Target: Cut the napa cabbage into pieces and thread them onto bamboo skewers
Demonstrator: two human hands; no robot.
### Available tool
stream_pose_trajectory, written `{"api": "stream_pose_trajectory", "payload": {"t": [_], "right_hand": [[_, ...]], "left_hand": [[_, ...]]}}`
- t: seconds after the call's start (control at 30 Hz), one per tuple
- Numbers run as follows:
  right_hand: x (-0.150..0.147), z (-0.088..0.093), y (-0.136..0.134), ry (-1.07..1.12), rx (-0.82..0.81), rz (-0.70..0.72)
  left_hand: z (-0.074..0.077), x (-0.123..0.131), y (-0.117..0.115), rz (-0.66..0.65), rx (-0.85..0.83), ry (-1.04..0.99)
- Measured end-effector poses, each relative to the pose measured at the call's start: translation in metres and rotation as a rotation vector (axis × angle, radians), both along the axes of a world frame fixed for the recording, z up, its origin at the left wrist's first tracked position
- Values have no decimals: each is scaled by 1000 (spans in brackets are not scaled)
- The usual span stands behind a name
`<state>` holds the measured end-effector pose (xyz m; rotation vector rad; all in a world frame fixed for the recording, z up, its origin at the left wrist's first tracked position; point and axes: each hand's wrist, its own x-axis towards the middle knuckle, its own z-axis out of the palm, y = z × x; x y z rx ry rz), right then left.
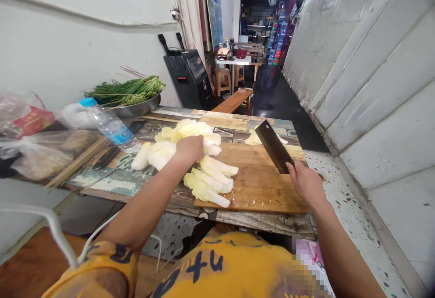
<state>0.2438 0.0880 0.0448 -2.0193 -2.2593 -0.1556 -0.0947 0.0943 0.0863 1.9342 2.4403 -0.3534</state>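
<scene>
A cleaver is gripped at its handle by my right hand, its broad dark blade tilted over the right side of the wooden cutting board. My left hand reaches into the pile of napa cabbage leaves, fingers curled; whether a leaf is pinched in them is hidden. Several cut cabbage strips lie on the board's left part, just in front of that hand. Behind the blade, more pale cabbage pieces rest beyond the board's far edge.
On the left stand a water bottle, a metal bowl of green vegetables on skewers, plastic bags and bundled sticks. A black-handled knife lies near the bottle. Beyond the table are a black speaker and a wooden bench.
</scene>
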Motion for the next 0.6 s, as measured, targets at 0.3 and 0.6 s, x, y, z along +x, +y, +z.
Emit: {"api": "stream_pose_trajectory", "payload": {"t": [0.3, 0.6], "right_hand": [[13, -9, 3, 125, 14, -58], [16, -10, 2, 183, 17, -56]], "left_hand": [[32, -4, -4, 101, 189, 46], [82, -27, 8, 90, 303, -22]]}}
